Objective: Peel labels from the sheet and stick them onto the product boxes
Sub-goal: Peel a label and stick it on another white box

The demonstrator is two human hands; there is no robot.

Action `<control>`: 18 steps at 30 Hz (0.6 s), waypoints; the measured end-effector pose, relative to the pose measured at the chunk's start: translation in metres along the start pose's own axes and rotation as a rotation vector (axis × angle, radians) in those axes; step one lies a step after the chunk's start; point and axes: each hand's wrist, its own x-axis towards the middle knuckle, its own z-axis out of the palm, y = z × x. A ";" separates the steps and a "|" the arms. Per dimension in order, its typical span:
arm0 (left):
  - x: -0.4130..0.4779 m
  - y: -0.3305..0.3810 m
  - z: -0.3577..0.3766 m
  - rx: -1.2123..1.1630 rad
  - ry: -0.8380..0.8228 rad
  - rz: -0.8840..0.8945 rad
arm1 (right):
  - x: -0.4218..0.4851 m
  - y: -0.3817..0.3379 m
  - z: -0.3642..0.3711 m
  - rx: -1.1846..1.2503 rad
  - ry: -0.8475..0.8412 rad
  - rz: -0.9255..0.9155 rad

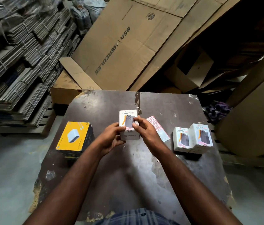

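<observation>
Both hands hold one white product box (128, 118) above the table (168, 168): the left hand (111, 137) grips its lower left corner, the right hand (144, 129) pinches its right edge. The label sheet (158, 127) lies flat just right of it, with two more white boxes (191, 138) beyond.

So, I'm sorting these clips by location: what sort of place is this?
Likely a warehouse or packing storeroom: bundled stacks of flattened cartons, big cardboard sheets leaning behind a worn table, and boxed products beside a label sheet.

White Halley box (128, 118) held tilted, pink label sheet (158, 129) flat beside, 2 matching boxes (201, 137) upright.
</observation>
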 end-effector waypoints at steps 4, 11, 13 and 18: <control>-0.002 0.004 0.002 -0.049 -0.011 -0.010 | -0.002 0.008 -0.003 -0.230 0.082 -0.139; -0.005 0.000 0.006 0.217 -0.057 0.052 | 0.004 0.004 -0.024 -0.308 -0.036 -0.115; -0.005 -0.004 0.009 0.299 -0.037 0.099 | 0.003 0.002 -0.028 -0.272 -0.069 -0.085; 0.000 -0.010 0.014 0.362 0.013 0.238 | -0.003 -0.004 -0.026 -0.160 -0.027 -0.034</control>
